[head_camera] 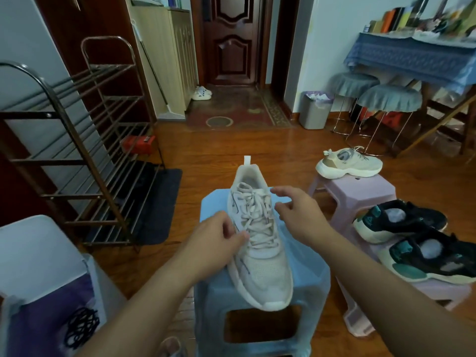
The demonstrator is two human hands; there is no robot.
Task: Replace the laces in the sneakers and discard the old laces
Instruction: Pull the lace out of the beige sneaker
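Note:
A pale pink sneaker (260, 266) lies on a light blue plastic stool (304, 287), toe towards me, its cream laces (257, 215) loosely threaded. My left hand (219, 243) rests on the shoe's left side with thumb and fingers curled at a lace near the lower eyelets. Just right of the tongue, my right hand (298, 215) hovers with fingers spread and holds nothing. A matching cream sneaker (350, 163) stands on a pink stool (373, 191). Black old laces (82, 328) lie in a bin (46, 279) at the lower left.
Two black and teal sneakers (417, 243) without laces sit on a pink stool at the right. A metal shoe rack (85, 150) stands at the left. A grey waste bin (315, 110), two covered stools and a blue-clothed table are at the back right.

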